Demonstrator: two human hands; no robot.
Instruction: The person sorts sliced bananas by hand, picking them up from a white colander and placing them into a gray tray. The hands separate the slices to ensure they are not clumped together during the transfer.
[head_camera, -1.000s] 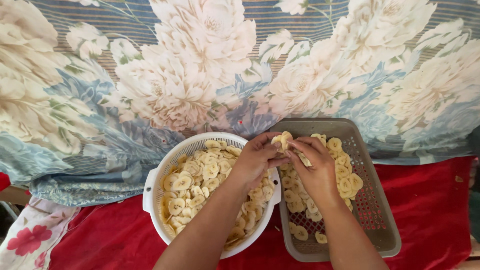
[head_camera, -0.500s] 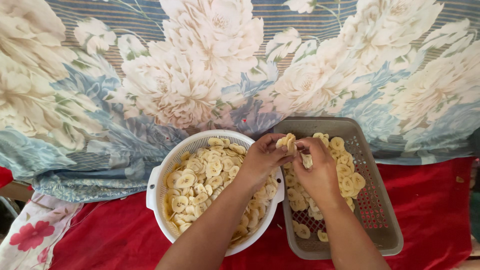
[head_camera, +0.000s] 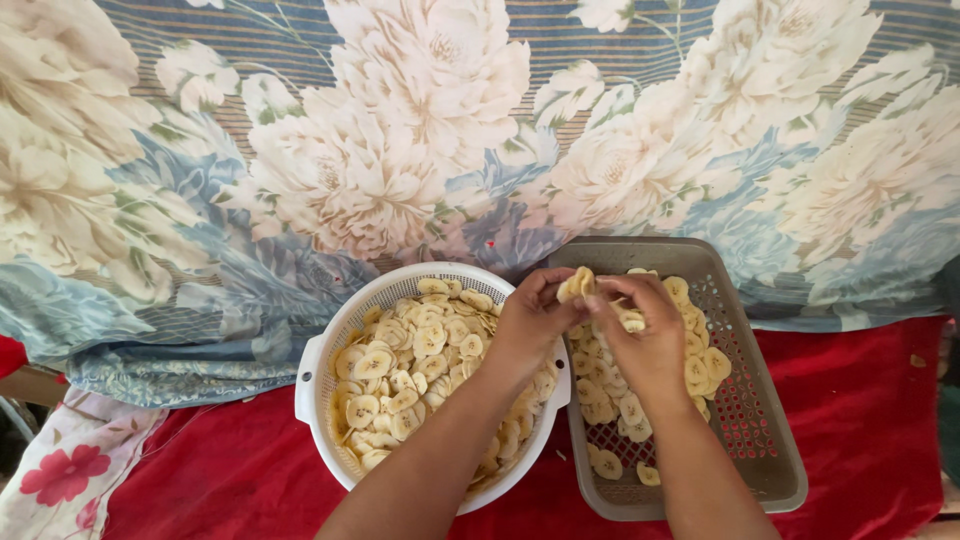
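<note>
A round white colander (head_camera: 318, 362) holds a heap of pale yellow banana slices (head_camera: 400, 370). To its right lies a grey perforated rectangular tray (head_camera: 748, 400) with several slices spread over its left and far part. My left hand (head_camera: 530, 322) is over the gap between the two, pinching a small stack of slices (head_camera: 577, 286). My right hand (head_camera: 645, 335) meets it above the tray, its fingers on the same stack and a slice (head_camera: 632, 320) under the fingertips.
Both containers sit on a red cloth (head_camera: 860, 420). A large floral blue and cream fabric (head_camera: 400, 150) covers the area behind them. A white cloth with red flowers (head_camera: 60, 480) lies at the lower left.
Both hands have stayed over the tray's near-left corner, working the stack of slices between the fingers. The camera view has shifted slightly.
</note>
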